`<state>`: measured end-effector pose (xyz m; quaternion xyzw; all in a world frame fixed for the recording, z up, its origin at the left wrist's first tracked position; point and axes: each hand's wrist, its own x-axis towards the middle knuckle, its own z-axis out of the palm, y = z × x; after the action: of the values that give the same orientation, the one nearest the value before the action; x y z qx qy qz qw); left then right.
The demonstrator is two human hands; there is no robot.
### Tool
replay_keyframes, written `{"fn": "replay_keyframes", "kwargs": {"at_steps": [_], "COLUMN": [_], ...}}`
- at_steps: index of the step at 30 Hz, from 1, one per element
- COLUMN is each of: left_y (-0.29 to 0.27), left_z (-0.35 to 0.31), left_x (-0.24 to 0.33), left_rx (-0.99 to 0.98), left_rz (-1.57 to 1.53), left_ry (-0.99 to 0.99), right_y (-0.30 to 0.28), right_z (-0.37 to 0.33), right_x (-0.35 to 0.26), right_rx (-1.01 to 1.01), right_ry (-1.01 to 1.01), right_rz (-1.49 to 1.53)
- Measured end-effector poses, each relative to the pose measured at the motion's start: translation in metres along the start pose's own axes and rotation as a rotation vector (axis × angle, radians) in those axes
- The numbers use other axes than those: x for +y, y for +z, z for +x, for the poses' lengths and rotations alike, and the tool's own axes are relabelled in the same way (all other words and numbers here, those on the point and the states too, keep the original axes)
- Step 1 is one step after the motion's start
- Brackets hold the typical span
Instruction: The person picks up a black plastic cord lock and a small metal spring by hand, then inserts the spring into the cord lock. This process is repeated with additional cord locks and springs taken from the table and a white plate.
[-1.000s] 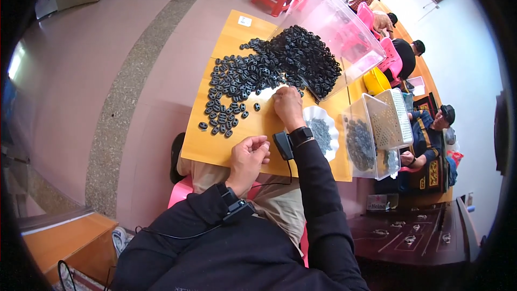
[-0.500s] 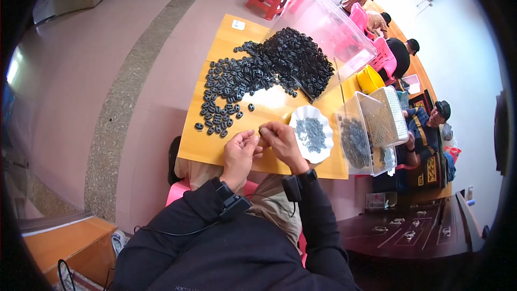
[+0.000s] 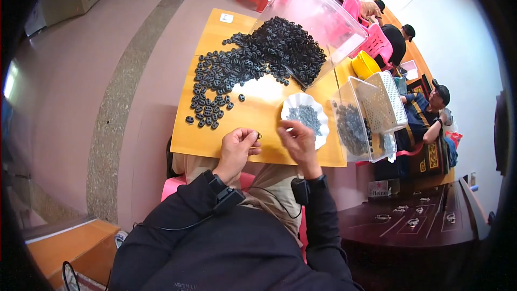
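My left hand pinches a small dark piece with a hole in it between thumb and forefinger, above the near part of the wooden table. Most of that piece is hidden by the fingers. Close to the left rim of a white scalloped dish, my right hand hovers with fingers bent and apart, and nothing shows between them. The dish holds tiny grey metal bits, too small to make out singly. Beyond my hands lie many black oval two-hole pieces, loose at the left and heaped farther back.
A large clear bin lies tipped behind the heap. To the right are a clear box of dark pieces, a white perforated basket and a yellow bowl. Another person sits at the right; several more sit farther back.
My right hand has parted from my left and moved right to the dish's edge. My left hand stays nearly in place, and the small piece in its fingertips now shows. The view has shifted slightly.
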<state>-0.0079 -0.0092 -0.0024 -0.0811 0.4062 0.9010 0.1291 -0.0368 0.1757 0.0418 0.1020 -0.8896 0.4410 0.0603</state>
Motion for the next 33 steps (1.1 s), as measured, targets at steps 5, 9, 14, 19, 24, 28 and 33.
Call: {"fn": "replay_keyframes", "kwargs": {"at_steps": [5, 9, 14, 19, 24, 28, 33], "left_y": [0.001, 0.0, 0.0, 0.001, 0.002, 0.002, 0.002], "left_z": [0.001, 0.002, 0.002, 0.001, 0.0, 0.001, 0.002], "left_x": [0.002, 0.002, 0.002, 0.003, 0.005, 0.003, 0.003], "left_rx": [0.034, 0.045, 0.058, 0.053, 0.057, 0.051, 0.049], "left_rz": [-0.005, -0.016, -0.042, -0.058, -0.051, -0.045, -0.035], "left_ry": [0.008, 0.004, 0.015, 0.024, 0.044, 0.043, 0.035], "right_y": [-0.037, -0.039, -0.035, -0.033, -0.035, -0.039, -0.041], "right_z": [0.004, 0.004, 0.005, 0.005, 0.007, 0.009, 0.012], "right_x": [0.018, 0.028, 0.034, 0.035, 0.035, 0.033, 0.042], "right_rx": [0.083, 0.049, 0.063, 0.088, 0.08, 0.022, 0.002], "right_ry": [-0.052, 0.04, 0.037, 0.009, 0.004, 0.028, 0.009], "right_rz": [-0.623, -0.743, -0.72, -0.731, -0.721, -0.734, -0.756]}}
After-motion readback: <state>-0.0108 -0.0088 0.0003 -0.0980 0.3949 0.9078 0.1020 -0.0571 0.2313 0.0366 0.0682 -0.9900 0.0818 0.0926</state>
